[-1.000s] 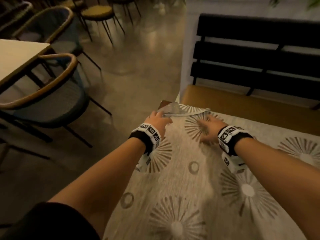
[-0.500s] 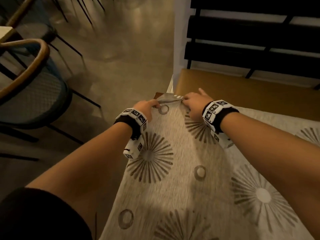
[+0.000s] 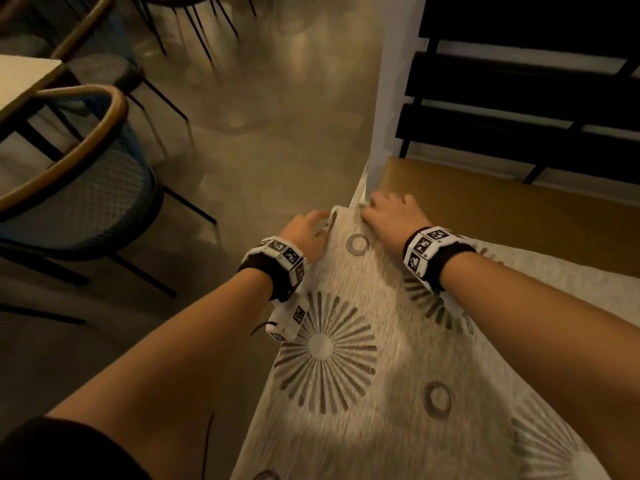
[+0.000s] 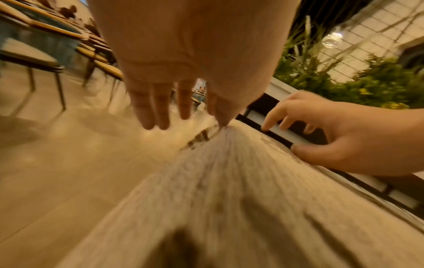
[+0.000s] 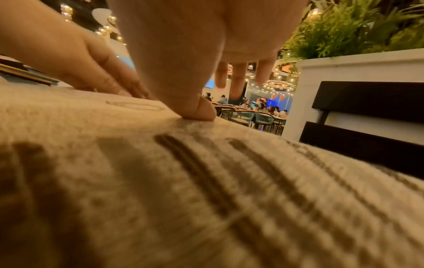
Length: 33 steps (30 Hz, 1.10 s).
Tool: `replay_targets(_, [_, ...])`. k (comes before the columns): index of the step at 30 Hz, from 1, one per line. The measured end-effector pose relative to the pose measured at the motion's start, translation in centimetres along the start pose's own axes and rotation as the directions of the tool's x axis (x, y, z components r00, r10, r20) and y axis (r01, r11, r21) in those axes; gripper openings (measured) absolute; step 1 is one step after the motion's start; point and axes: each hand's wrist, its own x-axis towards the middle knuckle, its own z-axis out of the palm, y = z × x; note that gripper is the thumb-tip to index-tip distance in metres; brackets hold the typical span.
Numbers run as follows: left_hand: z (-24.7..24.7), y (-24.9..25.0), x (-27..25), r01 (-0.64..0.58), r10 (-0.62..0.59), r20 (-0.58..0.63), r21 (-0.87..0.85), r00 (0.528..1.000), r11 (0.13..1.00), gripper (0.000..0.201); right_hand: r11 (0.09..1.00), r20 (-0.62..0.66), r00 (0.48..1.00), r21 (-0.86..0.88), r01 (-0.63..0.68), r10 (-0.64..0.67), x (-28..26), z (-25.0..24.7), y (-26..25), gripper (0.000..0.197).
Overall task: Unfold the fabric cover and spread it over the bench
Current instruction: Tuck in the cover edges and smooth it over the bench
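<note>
The beige fabric cover [image 3: 363, 375] with sunburst and ring prints lies flat over the left end of the bench. The bench's tan seat [image 3: 502, 209] shows bare behind the cover, under a black slatted backrest [image 3: 519, 81]. My left hand [image 3: 306, 230] rests at the cover's far left corner, fingers straight and reaching past the edge [image 4: 160, 108]. My right hand [image 3: 391, 216] lies on the far edge just beside it. Its thumb [image 5: 199, 110] presses the cloth and its fingers are spread beyond the edge. Neither hand grips the cover.
A white planter wall [image 3: 394, 98] stands at the bench's far left end, with green plants [image 4: 367, 81] above it. Blue wicker chairs [image 3: 79, 188] and a white table [image 3: 20, 77] stand left across the shiny floor [image 3: 259, 133].
A turned-over corner of the cover seen a second ago now lies flat. Both hands have slid forward along the cloth to its far left corner and edge.
</note>
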Motion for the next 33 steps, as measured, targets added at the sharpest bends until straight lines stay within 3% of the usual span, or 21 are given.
replay_targets(2, [0.0, 0.7, -0.1, -0.083, 0.09, 0.094, -0.07, 0.991, 0.994, 0.05, 0.99, 0.116, 0.992, 0.139, 0.032, -0.048, 0.4, 0.2, 0.0, 0.074])
replay_targets(5, [-0.4, 1.4, 0.7, -0.088, 0.101, 0.224, -0.07, 0.969, 0.994, 0.057, 0.964, 0.255, 0.963, 0.267, 0.016, -0.087, 1.0, 0.0, 0.4, 0.099])
replay_targets(7, [-0.7, 1.8, 1.6, -0.078, 0.099, 0.152, -0.138, 0.983, 0.987, 0.05, 0.957, 0.296, 0.95, 0.29, 0.004, -0.094, 1.4, 0.0, 0.5, 0.104])
replay_targets(10, [-1.5, 2.1, 3.5, -0.054, 0.051, -0.016, -0.245, 0.999, 0.968, 0.039, 0.957, 0.268, 0.958, 0.291, 0.016, -0.098, 1.3, 0.0, 0.4, 0.095])
replay_targets(12, [-2.1, 2.2, 4.7, 0.007, -0.005, 0.006, -0.31, 1.0, 0.951, 0.037, 0.967, 0.237, 0.967, 0.255, 0.031, -0.094, 0.9, 0.1, 0.3, 0.087])
replay_targets(15, [-2.3, 1.9, 6.1, 0.08, -0.072, 0.04, -0.276, 0.997, 0.958, 0.031, 0.972, 0.236, 0.967, 0.231, 0.044, -0.1, 0.6, 0.1, 0.1, 0.082])
replay_targets(22, [-1.6, 3.0, 6.8, 0.079, -0.091, -0.076, -0.148, 0.993, 0.986, 0.02, 0.978, 0.284, 0.955, 0.207, 0.028, -0.087, 0.3, -0.7, -0.2, 0.087])
replay_targets(24, [-1.6, 3.3, 6.8, 0.098, -0.1, -0.02, -0.098, 0.995, 0.99, 0.03, 0.98, 0.29, 0.954, 0.197, 0.019, -0.077, 0.3, -0.8, -0.3, 0.087])
replay_targets(27, [-1.6, 3.1, 6.7, 0.168, -0.17, 0.063, 0.033, 0.983, 0.985, 0.064, 0.982, 0.293, 0.953, 0.189, 0.017, -0.073, 0.3, -0.8, -0.4, 0.088])
replay_targets(29, [-1.5, 3.0, 7.0, 0.134, -0.134, 0.008, -0.088, 0.991, 0.987, 0.045, 0.982, 0.292, 0.953, 0.189, 0.021, -0.077, 0.4, -0.6, -0.4, 0.085])
replay_targets(31, [-1.4, 3.2, 7.2, 0.069, -0.105, -0.133, -0.248, 0.986, 0.966, 0.018, 0.984, 0.287, 0.955, 0.176, 0.026, -0.077, 0.5, -0.4, -0.4, 0.087])
replay_targets(33, [-1.5, 3.1, 7.3, 0.068, -0.122, -0.174, -0.286, 0.977, 0.956, 0.011, 0.985, 0.291, 0.953, 0.172, 0.03, -0.08, 0.6, -0.3, -0.3, 0.089])
